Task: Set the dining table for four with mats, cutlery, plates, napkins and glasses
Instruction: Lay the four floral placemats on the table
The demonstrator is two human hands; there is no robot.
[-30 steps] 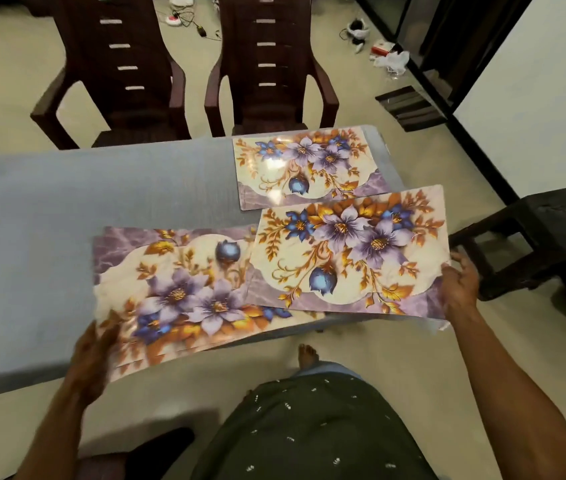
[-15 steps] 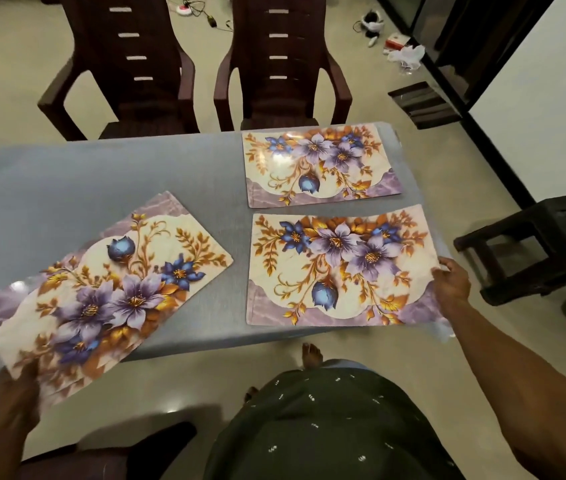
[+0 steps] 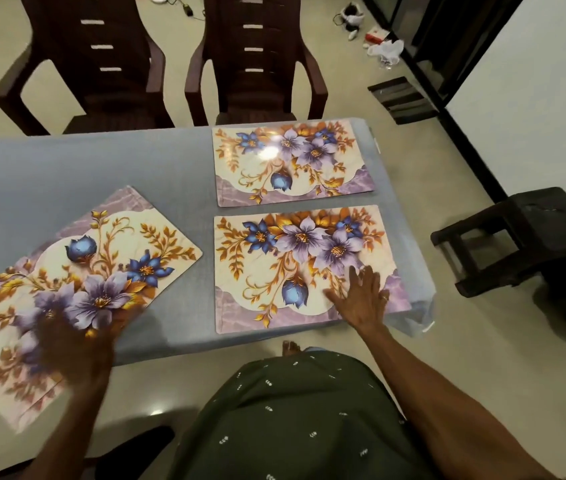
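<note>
Two floral place mats lie flat on the right half of the grey table point(image 3: 67, 168): a far mat point(image 3: 292, 161) and a near mat point(image 3: 295, 268). My right hand point(image 3: 361, 299) rests flat on the near mat's right part with its fingers spread. On the left, a stack of the same mats point(image 3: 94, 271) lies turned at an angle and overhangs the table's near edge. My left hand point(image 3: 70, 344), blurred by motion, lies on top of the stack's near end. No cutlery, plates, napkins or glasses are in view.
Two dark brown chairs point(image 3: 101, 64) point(image 3: 257, 64) stand at the far side of the table. A dark stool point(image 3: 524, 237) is on the floor to the right, close to the table's corner. Small clutter point(image 3: 382, 46) lies on the floor at the back right.
My right hand let go of the near mat's right edge and moved onto its surface. My left hand shifted from the stack's lower left corner to its top, and the stack moved slightly right.
</note>
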